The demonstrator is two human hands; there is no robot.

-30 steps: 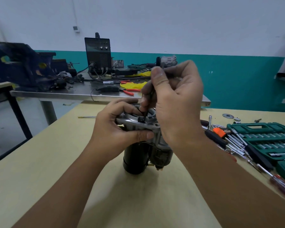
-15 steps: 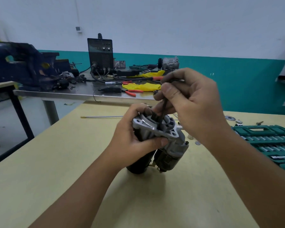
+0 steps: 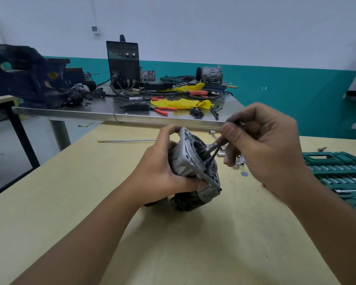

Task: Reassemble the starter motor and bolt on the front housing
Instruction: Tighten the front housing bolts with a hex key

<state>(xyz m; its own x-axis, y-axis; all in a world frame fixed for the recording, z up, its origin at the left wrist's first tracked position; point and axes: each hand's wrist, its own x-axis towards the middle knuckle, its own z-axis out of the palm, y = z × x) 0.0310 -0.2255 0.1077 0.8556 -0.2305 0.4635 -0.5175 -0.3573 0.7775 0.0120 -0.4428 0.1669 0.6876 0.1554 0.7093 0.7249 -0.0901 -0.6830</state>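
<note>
The starter motor [image 3: 190, 199] leans to the right over the yellow table [image 3: 49, 212], its lower end dark and grimy. Its grey aluminium front housing [image 3: 186, 159] faces up and right. My left hand [image 3: 162, 177] grips the housing from the left, thumb along the lower flange. My right hand [image 3: 261, 149] pinches a thin black hex key [image 3: 213, 155] whose lower tip reaches into the housing mouth beside the pinion shaft [image 3: 211, 148]. The key's upper end shows above my fingers.
A green socket set case [image 3: 337, 171] lies open at the right. Loose sockets [image 3: 237, 161] and a washer [image 3: 244, 174] sit behind my right hand; a thin rod [image 3: 127, 140] lies at the far edge. A cluttered metal bench [image 3: 103, 114] stands behind with a welder [image 3: 122, 62].
The motor has tipped from near upright to leaning right, housing face turned toward my right hand. My right hand moved right and lower, with the hex key now slanted into the housing.
</note>
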